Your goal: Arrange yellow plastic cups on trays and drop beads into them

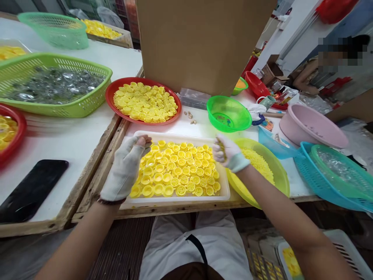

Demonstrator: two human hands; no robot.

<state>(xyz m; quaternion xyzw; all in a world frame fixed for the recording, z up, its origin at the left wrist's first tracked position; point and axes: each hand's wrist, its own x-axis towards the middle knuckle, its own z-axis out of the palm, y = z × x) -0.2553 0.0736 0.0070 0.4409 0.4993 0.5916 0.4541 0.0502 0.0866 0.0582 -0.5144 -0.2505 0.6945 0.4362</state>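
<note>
A white tray (186, 199) in front of me is covered with rows of small yellow cups (167, 178); several, mostly towards the right, have small bits inside. My left hand (128, 159), in a white glove with bare fingertips, is over the tray's left side. Its fingers are curled together, and their inner side is hidden. Over the tray's right edge, my gloved right hand (229, 152) is closed, with something yellowish-brown at its fingers that I cannot make out. Beside it, a yellow basin (281, 181) holds small yellow pellets (259, 163), partly behind my right forearm.
Behind the tray stand a red plate (109, 97) heaped with yellow cups, a green bowl (229, 107) and a tall cardboard sheet (195, 42). A green basket (78, 109) and a phone (32, 190) lie left. Blue baskets (309, 171) and a pink basin (314, 126) stand right; a person sits beyond.
</note>
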